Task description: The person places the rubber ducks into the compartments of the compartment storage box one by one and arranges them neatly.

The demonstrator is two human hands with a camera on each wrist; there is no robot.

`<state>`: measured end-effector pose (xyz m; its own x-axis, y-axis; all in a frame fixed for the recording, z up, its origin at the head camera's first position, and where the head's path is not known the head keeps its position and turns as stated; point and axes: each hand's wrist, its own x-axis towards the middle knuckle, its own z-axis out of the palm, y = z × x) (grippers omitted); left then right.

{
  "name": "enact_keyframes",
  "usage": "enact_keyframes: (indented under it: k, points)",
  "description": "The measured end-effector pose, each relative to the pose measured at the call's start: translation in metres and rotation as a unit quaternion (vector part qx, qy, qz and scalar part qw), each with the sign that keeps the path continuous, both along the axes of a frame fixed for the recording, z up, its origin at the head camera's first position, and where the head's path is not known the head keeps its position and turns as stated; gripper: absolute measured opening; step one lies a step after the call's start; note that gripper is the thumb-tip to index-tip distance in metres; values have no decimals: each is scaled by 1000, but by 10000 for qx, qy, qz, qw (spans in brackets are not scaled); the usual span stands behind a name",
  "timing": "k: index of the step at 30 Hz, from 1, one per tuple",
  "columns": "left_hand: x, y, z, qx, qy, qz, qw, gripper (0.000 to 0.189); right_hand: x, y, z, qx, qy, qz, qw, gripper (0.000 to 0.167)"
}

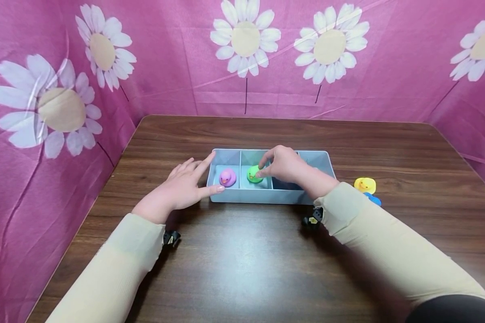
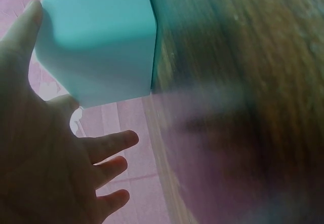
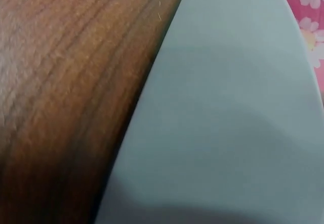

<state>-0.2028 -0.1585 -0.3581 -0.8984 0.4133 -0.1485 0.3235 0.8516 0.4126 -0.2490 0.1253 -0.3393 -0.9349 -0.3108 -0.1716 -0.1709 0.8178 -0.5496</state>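
A light blue box (image 1: pixel 262 196) with dividers lies lengthwise on the wooden table. In its leftmost compartment sits a purple rubber duck (image 1: pixel 227 177). My right hand (image 1: pixel 284 166) pinches a green rubber duck (image 1: pixel 252 174) between thumb and fingers, within the adjoining compartment. That hand and its forearm partly cover the compartments farther right. With straight, spread fingers, my left hand (image 1: pixel 183 186) touches the box's left end, index finger at the back corner and thumb at the front rim. The right wrist view shows the box's outer wall (image 3: pixel 217 107) but not the hand.
To the right of the box, a yellow rubber duck (image 1: pixel 365 185) stands on the table (image 1: pixel 234 251). A blue object (image 1: pixel 373 199) lies against it, partly behind my right sleeve. Pink cloth (image 1: pixel 165 67) with printed daisies surrounds the table's back and sides.
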Motion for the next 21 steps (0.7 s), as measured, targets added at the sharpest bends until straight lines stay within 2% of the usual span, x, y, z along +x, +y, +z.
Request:
enact_keyframes:
  k: [10, 21]
  points:
    - [0, 0, 0, -3, 24, -21, 10000, 98, 1, -6, -6, 90, 98, -111, 9998, 33]
    - [1, 0, 1, 24, -35, -13, 10000, 98, 1, -4, -4, 87, -24, 152, 9998, 28]
